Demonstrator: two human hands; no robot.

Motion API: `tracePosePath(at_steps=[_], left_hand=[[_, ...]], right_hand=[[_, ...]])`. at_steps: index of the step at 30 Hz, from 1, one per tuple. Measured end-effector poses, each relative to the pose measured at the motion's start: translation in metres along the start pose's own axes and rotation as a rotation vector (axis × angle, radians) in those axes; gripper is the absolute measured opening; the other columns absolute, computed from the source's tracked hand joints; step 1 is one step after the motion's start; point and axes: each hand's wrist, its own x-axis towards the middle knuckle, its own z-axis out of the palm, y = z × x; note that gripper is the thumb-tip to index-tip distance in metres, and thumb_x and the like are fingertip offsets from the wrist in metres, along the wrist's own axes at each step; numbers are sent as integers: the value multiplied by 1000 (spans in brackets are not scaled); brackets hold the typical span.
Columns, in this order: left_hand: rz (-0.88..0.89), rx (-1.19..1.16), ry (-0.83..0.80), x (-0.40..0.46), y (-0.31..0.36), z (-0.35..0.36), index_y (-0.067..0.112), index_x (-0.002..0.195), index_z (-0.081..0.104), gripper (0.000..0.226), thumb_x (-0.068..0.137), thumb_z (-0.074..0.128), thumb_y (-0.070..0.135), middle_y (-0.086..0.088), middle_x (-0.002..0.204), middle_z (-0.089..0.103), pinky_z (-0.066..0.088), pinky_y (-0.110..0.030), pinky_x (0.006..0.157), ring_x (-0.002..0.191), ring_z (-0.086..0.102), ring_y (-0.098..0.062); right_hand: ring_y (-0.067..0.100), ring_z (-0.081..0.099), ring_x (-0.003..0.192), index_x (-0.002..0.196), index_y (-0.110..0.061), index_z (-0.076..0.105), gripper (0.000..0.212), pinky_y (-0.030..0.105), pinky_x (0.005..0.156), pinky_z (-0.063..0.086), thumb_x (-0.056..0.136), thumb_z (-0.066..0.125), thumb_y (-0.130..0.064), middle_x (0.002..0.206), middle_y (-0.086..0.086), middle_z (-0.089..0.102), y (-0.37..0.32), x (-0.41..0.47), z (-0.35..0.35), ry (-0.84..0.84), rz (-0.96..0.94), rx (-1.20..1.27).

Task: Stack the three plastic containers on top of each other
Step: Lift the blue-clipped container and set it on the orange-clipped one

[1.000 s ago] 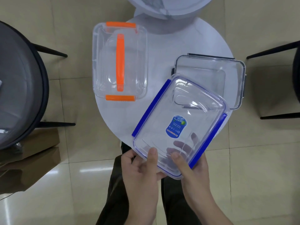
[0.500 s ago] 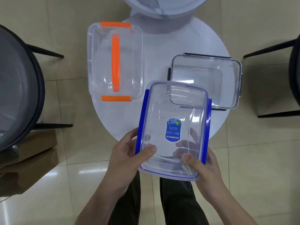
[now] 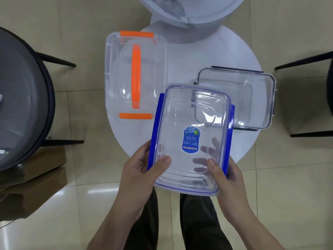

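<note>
I hold a clear plastic container with blue side clips (image 3: 191, 123) and a blue sticker above the near edge of the round white table (image 3: 189, 56). My left hand (image 3: 142, 170) grips its near left corner, thumb on the lid. My right hand (image 3: 223, 174) grips its near right corner, fingers showing through from below. A clear container with orange clips and an orange handle (image 3: 135, 76) sits on the table's left side. A clear container with dark clips (image 3: 252, 98) rests on the right, its near left corner seen through the held one.
A dark round chair (image 3: 23, 98) stands at the left, with brown cardboard boxes (image 3: 36, 179) on the tiled floor below it. Black chair legs (image 3: 302, 62) show at the right. A second white round surface (image 3: 189, 9) lies beyond the table. My legs are under the held container.
The blue-clipped container has turned from a diagonal to nearly straight. My left hand shifted from its near edge to its left corner. The other two containers have not moved.
</note>
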Motion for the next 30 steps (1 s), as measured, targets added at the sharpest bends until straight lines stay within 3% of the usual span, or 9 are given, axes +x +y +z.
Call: tracePosePath(at_steps=[3,5,8,11,17,21,24,27,30], left_hand=[[13,-49,36,7,9,-4,25,123,63,45,79,71,21,7,113,75,64,-32,73,110,71,-15],[20,-82,46,11,17,-10,24,128,61,47,82,70,21,2,121,73,63,-41,81,115,69,-22],[53,-102,76,20,32,-19,27,128,61,44,84,68,24,0,122,73,60,-50,88,116,69,-24],[106,-75,111,31,46,-26,30,129,60,45,84,67,31,3,121,73,60,-49,89,116,69,-20],[205,44,237,57,72,-37,29,127,57,55,79,66,52,5,115,74,64,-44,80,107,73,-19],[264,110,280,72,86,-45,24,124,58,45,85,63,47,5,107,76,65,-33,71,96,76,-16],[296,138,272,84,97,-51,24,120,60,40,87,62,46,5,103,77,64,-28,67,93,77,-14],[310,153,281,97,103,-56,28,113,62,28,89,63,43,6,100,77,61,-23,64,91,76,-11],[305,180,290,107,102,-59,25,117,63,30,91,65,40,5,102,75,60,-20,65,91,75,-10]], right_hand=[[16,74,99,117,-34,61,43,19,63,59,80,75,-48,112,0,75,-13,13,14,8,-48,-8],[9,72,101,118,-32,60,35,14,62,56,85,70,-36,108,-9,75,-22,22,26,-15,-91,-32],[2,70,103,119,-35,57,33,11,69,55,87,68,-40,107,-28,71,-34,37,46,-36,-145,-104],[-3,67,102,119,-42,55,39,8,73,52,84,65,-55,107,-34,68,-39,52,63,-54,-197,-163],[-4,63,102,115,-43,58,29,9,78,49,87,58,-49,109,-16,70,-51,85,96,-63,-272,-270],[-11,60,90,99,-44,54,8,4,73,44,93,59,-46,103,-13,66,-66,102,115,-72,-296,-304],[-11,59,82,94,-41,54,9,3,68,42,98,58,-33,92,-15,62,-70,113,124,-73,-333,-335],[-1,55,72,83,-34,53,14,7,64,41,97,57,-35,76,-17,56,-70,124,130,-45,-384,-387],[1,57,85,98,-28,57,3,5,71,41,100,56,-30,93,-12,58,-66,133,133,-53,-389,-417]])
